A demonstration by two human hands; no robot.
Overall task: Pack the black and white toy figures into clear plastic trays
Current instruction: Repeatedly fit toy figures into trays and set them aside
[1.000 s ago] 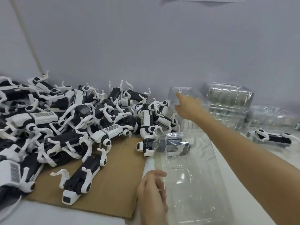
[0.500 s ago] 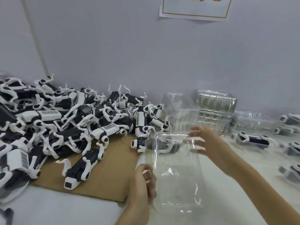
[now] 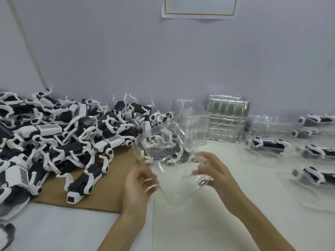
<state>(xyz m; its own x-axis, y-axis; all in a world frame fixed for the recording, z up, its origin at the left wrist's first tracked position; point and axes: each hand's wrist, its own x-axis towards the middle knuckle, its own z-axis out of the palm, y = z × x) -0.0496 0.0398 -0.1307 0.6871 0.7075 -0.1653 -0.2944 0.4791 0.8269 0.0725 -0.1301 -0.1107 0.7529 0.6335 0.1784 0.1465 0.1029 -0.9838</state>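
Fingers of my left hand [image 3: 138,185] and right hand [image 3: 215,171] are gripping a clear tray [image 3: 161,134], holding it tilted above the surface [image 3: 199,223]; toy figures [image 3: 68,149] are lying heaped at ten o'clock.

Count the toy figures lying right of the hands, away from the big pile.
5: one figure by the tray stacks, two farther back at the right edge, two nearer along it. Others may be cut off.
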